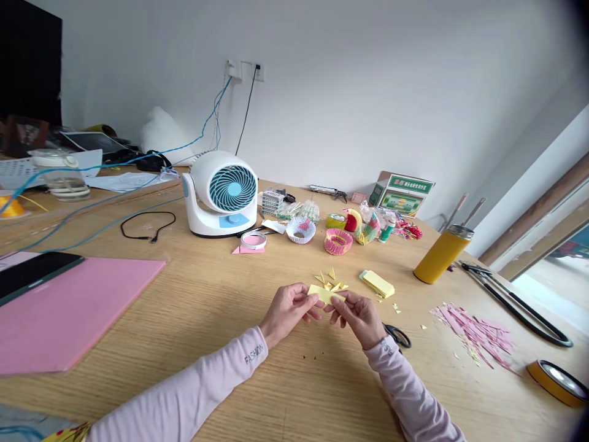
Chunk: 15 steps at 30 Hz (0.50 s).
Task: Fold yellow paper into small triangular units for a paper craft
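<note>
A small yellow paper strip [323, 294] is stretched between my two hands above the wooden table. My left hand [288, 312] pinches its left end between thumb and fingers. Its right end is pinched by my right hand [359, 314]. Just behind the strip lie several folded yellow paper pieces [332, 281]. To their right rests a stack of yellow paper slips [378, 283]. Black scissors [398, 336] lie beside my right wrist, partly hidden by it.
A white fan [223, 193] stands back left, with a pink board [92, 307] at left. Woven paper rings [338, 242] sit behind my hands. On the right are a yellow tumbler [443, 255], pink paper strips [476, 331] and a tape roll [558, 383].
</note>
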Motion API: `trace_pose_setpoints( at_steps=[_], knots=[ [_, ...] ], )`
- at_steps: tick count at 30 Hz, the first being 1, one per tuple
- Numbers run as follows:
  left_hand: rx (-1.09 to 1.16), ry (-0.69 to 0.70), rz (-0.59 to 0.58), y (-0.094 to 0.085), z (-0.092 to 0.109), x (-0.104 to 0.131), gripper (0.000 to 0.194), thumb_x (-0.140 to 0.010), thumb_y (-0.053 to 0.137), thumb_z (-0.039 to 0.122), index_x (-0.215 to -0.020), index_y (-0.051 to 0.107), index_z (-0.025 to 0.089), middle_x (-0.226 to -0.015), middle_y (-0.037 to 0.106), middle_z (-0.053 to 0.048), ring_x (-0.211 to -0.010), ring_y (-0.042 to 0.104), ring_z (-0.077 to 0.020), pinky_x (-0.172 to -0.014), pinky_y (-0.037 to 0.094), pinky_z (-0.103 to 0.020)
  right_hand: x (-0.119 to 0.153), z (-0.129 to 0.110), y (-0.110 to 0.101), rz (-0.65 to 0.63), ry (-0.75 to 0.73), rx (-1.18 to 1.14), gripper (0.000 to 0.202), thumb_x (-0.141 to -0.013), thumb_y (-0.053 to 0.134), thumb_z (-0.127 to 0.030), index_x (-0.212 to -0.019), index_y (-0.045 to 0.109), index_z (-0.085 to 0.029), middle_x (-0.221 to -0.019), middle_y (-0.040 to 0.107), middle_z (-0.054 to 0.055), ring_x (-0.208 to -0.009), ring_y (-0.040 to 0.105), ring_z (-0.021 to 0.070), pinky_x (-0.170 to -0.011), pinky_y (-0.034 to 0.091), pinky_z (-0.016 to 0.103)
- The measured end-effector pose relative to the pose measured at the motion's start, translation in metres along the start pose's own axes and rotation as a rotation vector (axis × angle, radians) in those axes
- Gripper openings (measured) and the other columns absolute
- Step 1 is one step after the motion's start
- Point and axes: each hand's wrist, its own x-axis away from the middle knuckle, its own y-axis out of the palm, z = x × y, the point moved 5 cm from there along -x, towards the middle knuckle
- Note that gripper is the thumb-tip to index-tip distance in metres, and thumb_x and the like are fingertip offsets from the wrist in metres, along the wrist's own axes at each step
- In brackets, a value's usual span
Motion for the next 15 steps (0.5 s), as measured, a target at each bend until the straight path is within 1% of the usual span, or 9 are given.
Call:
trace_pose_setpoints(
  at_steps=[2,4,7,10,13,15],
  knots=[
    [0.033,0.015,0.084,-0.005,0.001,-0.001,0.031,-0.075,0.062,0.042,-0.078,0.057,0.011,-0.074,0.067,-0.007,-0.056,0.062,-0.0127,-0.050,0.044,-0.020,0.000,0.001,0.003,-0.016,0.005,0.054,0.035,-0.073,0.063,-0.049,-0.074,0.064,-0.014,-0.059,0.064,0.003,-0.048,0.057,0.0120,-0.040,0.041,0.020],
    [0.076,0.034,0.120,-0.007,0.001,-0.003,0.033,-0.074,0.062,0.044,-0.074,0.057,0.012,-0.065,0.063,-0.003,-0.052,0.058,-0.0103,-0.049,0.044,-0.020,0.001,0.003,0.007,-0.027,0.021,0.037,0.034,-0.073,0.064,-0.048,-0.072,0.063,-0.014,-0.059,0.064,0.003,-0.049,0.057,0.0119,-0.041,0.041,0.020],
    [0.078,0.041,0.091,-0.006,-0.001,-0.003,0.036,-0.075,0.060,0.048,-0.069,0.055,0.013,-0.055,0.056,0.001,-0.047,0.052,-0.0088,-0.046,0.041,-0.019,0.003,0.006,0.015,-0.063,0.074,-0.045,0.034,-0.073,0.064,-0.049,-0.077,0.060,-0.015,-0.064,0.066,0.004,-0.053,0.060,0.0138,-0.043,0.042,0.021],
    [-0.028,0.081,0.084,-0.006,0.001,-0.002,0.038,-0.076,0.057,0.050,-0.063,0.054,0.014,-0.045,0.050,0.003,-0.041,0.047,-0.0072,-0.044,0.036,-0.018,0.003,0.006,0.020,-0.104,0.064,-0.009,0.035,-0.072,0.064,-0.050,-0.075,0.061,-0.015,-0.063,0.062,0.002,-0.055,0.057,0.0130,-0.046,0.041,0.021],
    [-0.090,0.092,0.062,-0.004,0.003,-0.001,0.041,-0.079,0.052,0.052,-0.064,0.054,0.014,-0.043,0.049,0.003,-0.040,0.046,-0.0074,-0.041,0.032,-0.018,0.002,0.003,0.016,-0.027,-0.011,0.091,0.034,-0.070,0.066,-0.048,-0.071,0.065,-0.014,-0.058,0.054,-0.001,-0.052,0.046,0.0097,-0.044,0.035,0.020],
    [-0.083,0.081,0.073,-0.004,0.003,-0.001,0.041,-0.080,0.049,0.053,-0.067,0.054,0.014,-0.046,0.050,0.003,-0.040,0.047,-0.0077,-0.040,0.031,-0.018,0.001,0.003,0.014,0.011,-0.004,0.083,0.033,-0.069,0.067,-0.047,-0.071,0.066,-0.014,-0.054,0.050,-0.003,-0.048,0.040,0.0080,-0.041,0.030,0.019]
  ],
)
